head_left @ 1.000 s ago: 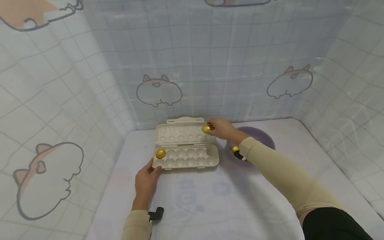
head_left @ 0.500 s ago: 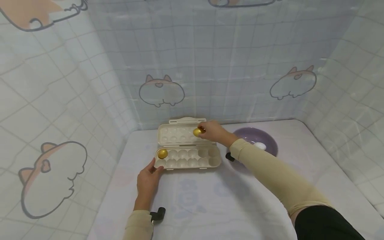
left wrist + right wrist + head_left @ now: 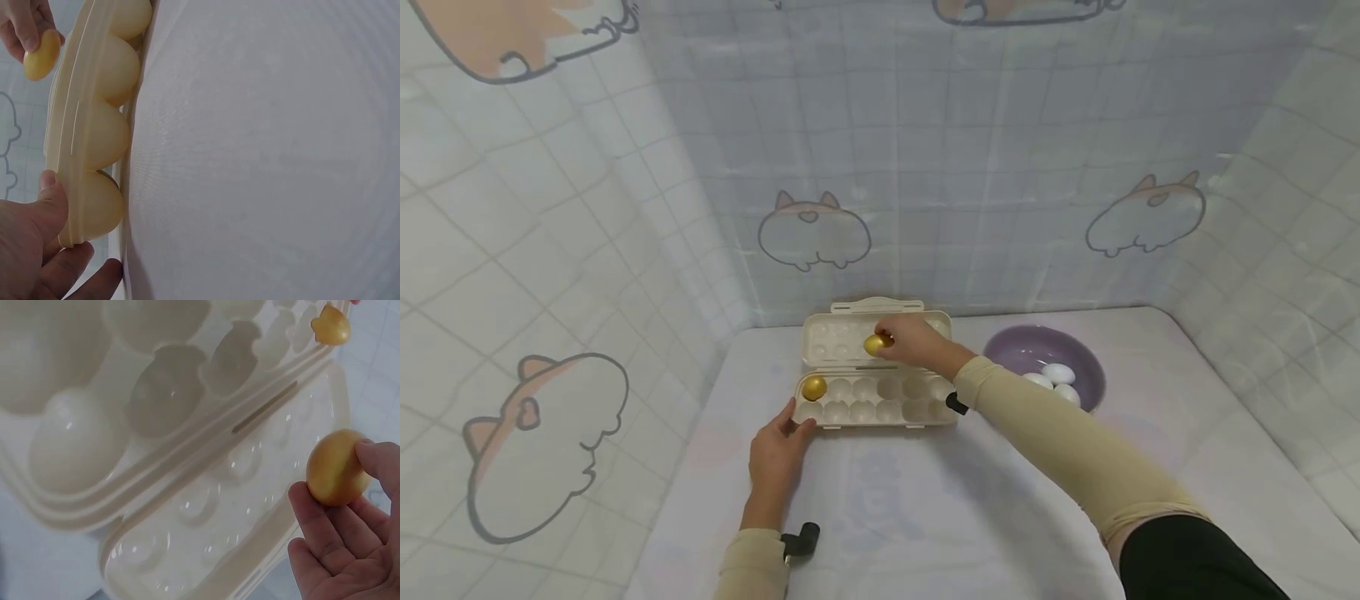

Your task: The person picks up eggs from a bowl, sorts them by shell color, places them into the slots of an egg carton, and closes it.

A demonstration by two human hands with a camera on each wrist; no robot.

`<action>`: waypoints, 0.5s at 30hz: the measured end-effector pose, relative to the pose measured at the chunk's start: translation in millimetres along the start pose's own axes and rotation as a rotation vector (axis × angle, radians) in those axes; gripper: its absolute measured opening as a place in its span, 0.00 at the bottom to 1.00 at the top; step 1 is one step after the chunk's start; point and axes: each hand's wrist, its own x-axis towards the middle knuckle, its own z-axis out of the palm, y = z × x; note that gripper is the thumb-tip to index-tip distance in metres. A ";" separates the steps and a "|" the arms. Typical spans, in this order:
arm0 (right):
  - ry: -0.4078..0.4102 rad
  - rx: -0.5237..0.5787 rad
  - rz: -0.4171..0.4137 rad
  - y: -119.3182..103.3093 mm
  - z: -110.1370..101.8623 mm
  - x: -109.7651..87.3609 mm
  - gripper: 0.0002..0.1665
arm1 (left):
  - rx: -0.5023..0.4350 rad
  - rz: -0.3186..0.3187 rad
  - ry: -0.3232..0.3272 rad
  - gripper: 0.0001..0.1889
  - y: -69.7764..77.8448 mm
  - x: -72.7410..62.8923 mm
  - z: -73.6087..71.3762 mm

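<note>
A cream plastic egg carton [image 3: 880, 413] lies open on the table, its lid [image 3: 827, 337] folded back toward the wall. One golden egg [image 3: 814, 387] sits in the back left cup. My left hand [image 3: 777, 458] grips the carton's left end; in the left wrist view the thumb [image 3: 53, 200] is on the rim and the fingers reach around the end. Between thumb and fingertips my right hand [image 3: 913, 340] pinches a second golden egg [image 3: 339, 467], held over the lid area. The other cups in view hold nothing.
To the right of the carton stands a purple bowl [image 3: 1093, 367] with several white eggs [image 3: 1057, 373] in it, partly hidden by the right sleeve [image 3: 1060, 433]. A patterned curtain wall [image 3: 970, 208] rises behind the table [image 3: 865, 517].
My right hand has carried the golden egg leftward from near the bowl, along the lid. White eggs in the bowl have come into view. The left hand keeps its hold on the carton.
</note>
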 end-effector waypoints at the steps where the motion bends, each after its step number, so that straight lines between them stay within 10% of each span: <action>1: -0.007 0.008 0.002 -2.5 1.6 1.1 0.21 | 0.000 -0.003 0.004 0.34 0.1 0.1 0.4; 15: -0.061 0.038 0.001 -22.1 34.5 16.0 0.18 | 0.001 -0.007 0.004 0.34 -1.9 0.5 -0.2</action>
